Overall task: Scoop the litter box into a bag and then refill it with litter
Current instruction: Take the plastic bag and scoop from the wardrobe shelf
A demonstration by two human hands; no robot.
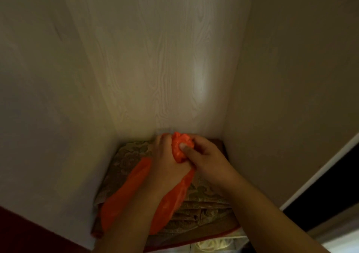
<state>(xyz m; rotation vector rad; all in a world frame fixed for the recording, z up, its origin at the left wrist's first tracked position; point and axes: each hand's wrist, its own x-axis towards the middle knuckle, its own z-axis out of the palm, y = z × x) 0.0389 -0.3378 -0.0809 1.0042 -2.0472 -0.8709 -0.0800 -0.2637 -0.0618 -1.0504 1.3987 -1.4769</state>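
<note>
A: Where's the orange bag (175, 196)?
B: Inside a wood-grain cupboard (165, 58), draped over folded patterned fabric (202, 206) on the shelf. Top end's bunched btwn your hands.
A: Hand states?
B: Your right hand (204, 159) is clamped on the crumpled top, thumb pressing in. Your left hand (167, 159) is curled round the bag too, forearm lying over it.
</note>
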